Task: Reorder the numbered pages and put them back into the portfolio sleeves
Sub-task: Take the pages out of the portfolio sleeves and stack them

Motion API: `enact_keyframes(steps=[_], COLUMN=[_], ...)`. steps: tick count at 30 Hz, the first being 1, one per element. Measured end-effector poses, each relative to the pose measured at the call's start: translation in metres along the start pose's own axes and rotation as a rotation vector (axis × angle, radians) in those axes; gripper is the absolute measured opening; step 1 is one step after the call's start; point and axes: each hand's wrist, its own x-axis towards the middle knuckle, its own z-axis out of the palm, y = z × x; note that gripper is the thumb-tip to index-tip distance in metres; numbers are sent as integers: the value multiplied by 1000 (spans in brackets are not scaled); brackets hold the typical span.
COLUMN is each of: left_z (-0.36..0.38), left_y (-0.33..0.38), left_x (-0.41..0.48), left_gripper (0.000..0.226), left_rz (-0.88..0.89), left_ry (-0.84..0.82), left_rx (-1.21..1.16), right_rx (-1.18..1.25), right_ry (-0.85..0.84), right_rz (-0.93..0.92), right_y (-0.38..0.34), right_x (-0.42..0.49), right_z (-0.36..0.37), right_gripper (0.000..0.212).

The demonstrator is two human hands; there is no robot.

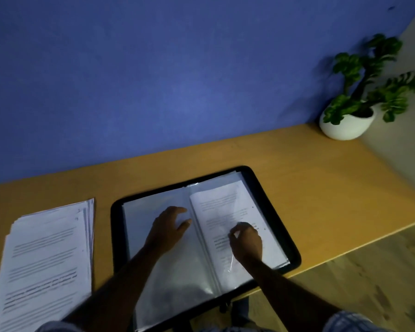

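A black zip portfolio [277, 207] lies open on the wooden desk [321, 168]. Its left side shows clear sleeves [139, 216] with no text visible. The right side holds a printed page [223, 202] inside a sleeve. My left hand [169, 227] rests flat on the left sleeve next to the spine, fingers apart. My right hand [246, 240] lies on the right page with thumb and fingers pinched together; whether they grip the sleeve film or the page I cannot tell. A stack of loose printed pages [48, 257] lies to the left of the portfolio.
A white pot with a green plant [347, 125] stands at the desk's far right corner against the blue wall [153, 80]. The desk's right edge runs diagonally beside the portfolio, with wood floor [369, 279] beyond it.
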Motion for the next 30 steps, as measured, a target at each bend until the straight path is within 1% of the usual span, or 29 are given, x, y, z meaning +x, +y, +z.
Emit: enact_keyframes(steps=[1, 3, 5, 7, 8, 10, 12, 14, 15, 16, 19, 21, 22, 23, 24, 25, 26, 27, 29, 30], left_z=[1, 4, 2, -1, -5, -13, -23, -32, -35, -36, -37, -38, -39, -41, -42, -44, -46, -48, -52, -54], left_y=[5, 9, 11, 11, 11, 3, -6, -18, -25, -31, -40, -39, -40, -40, -46, -51, -53, -56, -57, -58], left_x=[0, 2, 3, 2, 1, -4, -14, -26, -31, -36, -45, -48, -50, -52, -53, -54, -55, -56, -57, -57], left_gripper=[40, 32, 23, 17, 19, 35, 50, 59, 64, 69, 72, 68, 67, 73, 83, 90, 87, 72, 40, 29], left_rz=[-47, -150, -262, -403, -474, -578, -641, -672, -688, -700, -705, -731, -736, -715, -675, -639, -644, -659, -636, -615], left_ry=[6, 24, 47, 79, 93, 104, 108, 96, 90, 86, 67, 114, 134, 131, 112, 85, 68, 74, 77, 76], left_rx=[-74, -234, -435, -684, -782, -885, -968, -991, -981, -973, -1000, -1034, -1049, -1047, -1012, -960, -916, -869, -748, -686], right_rx=[42, 36, -8, -43, -50, -110, -216, -252, -226, -150, 296, 529, 622, 716, 799, 845, 837, 778, 599, 483], right_ry=[-11, -49, -103, -203, -270, -422, -570, -704, -762, -819, -949, -925, -874, -812, -740, -648, -541, -424, -195, -118], right_rz=[-18, -117, -251, -396, -477, -647, -792, -913, -963, -996, -959, -921, -889, -836, -774, -717, -664, -618, -568, -515], right_y=[-5, -18, -34, -55, -66, -87, -104, -115, -118, -121, -136, -148, -153, -156, -159, -159, -156, -147, -117, -98], right_x=[-2, -9, -20, -35, -41, -53, -62, -67, -69, -72, -82, -87, -87, -85, -81, -75, -66, -55, -32, -22], right_z=[-2, -4, -4, -3, -3, 2, 7, 9, 10, 10, 1, -4, -6, -6, -8, -8, -8, -4, 5, 9], right_gripper=[6, 8, 15, 27, 34, 51, 66, 72, 71, 67, 42, 23, 17, 12, 11, 14, 19, 23, 23, 23])
